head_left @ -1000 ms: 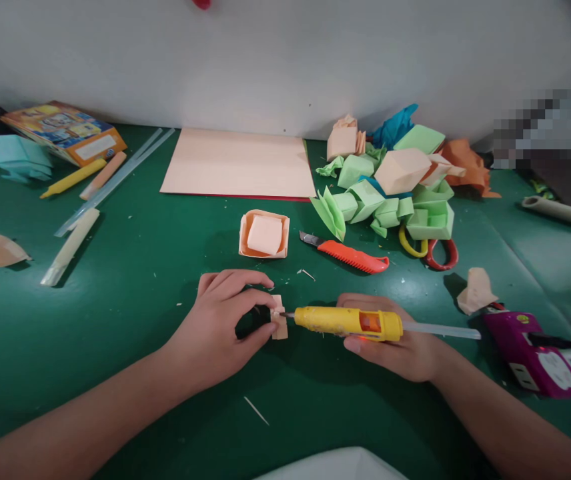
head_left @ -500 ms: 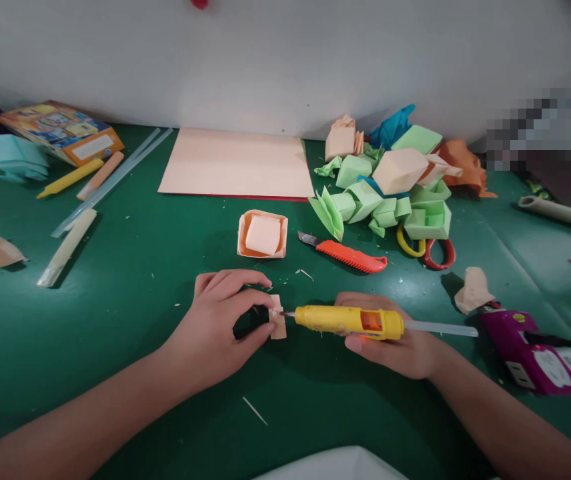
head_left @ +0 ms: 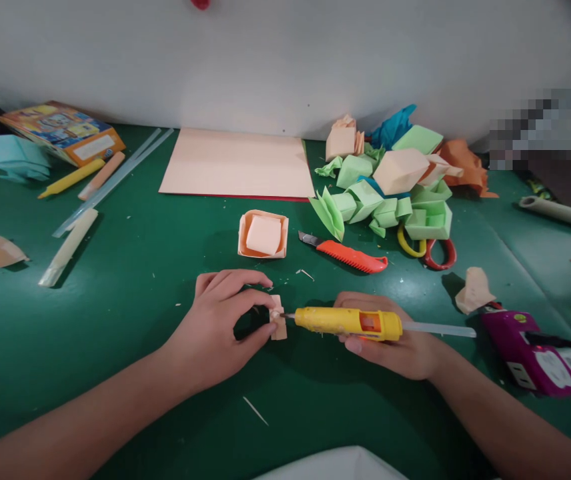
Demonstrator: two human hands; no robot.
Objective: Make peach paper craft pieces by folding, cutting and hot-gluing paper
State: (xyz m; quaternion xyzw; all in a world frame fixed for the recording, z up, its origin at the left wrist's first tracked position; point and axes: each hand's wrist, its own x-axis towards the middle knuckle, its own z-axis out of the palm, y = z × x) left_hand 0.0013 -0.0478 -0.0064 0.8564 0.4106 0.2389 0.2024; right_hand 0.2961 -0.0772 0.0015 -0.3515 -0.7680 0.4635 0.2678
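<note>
Small peach paper piece (head_left: 279, 327) is pinched by the left hand (head_left: 215, 331) at the green bench (head_left: 325, 410); the yellow hot-glue gun (head_left: 333, 321) is gripped by the right hand (head_left: 410, 353), its nozzle (head_left: 289, 315) held at the paper.

On the table (head_left: 165, 233), the paper piece (head_left: 279, 329) is in your left hand (head_left: 210, 330). The glue gun (head_left: 333, 322) is in your right hand (head_left: 410, 355), to the right of the piece. Behind the piece sits the paper tray (head_left: 261, 255) with a paper block (head_left: 264, 235) in it. The cutter (head_left: 350, 256) lies right of the tray. The paper sheet (head_left: 238, 163) is further back, with the paper pile (head_left: 400, 171) on its right and the box (head_left: 68, 130) far left.
</note>
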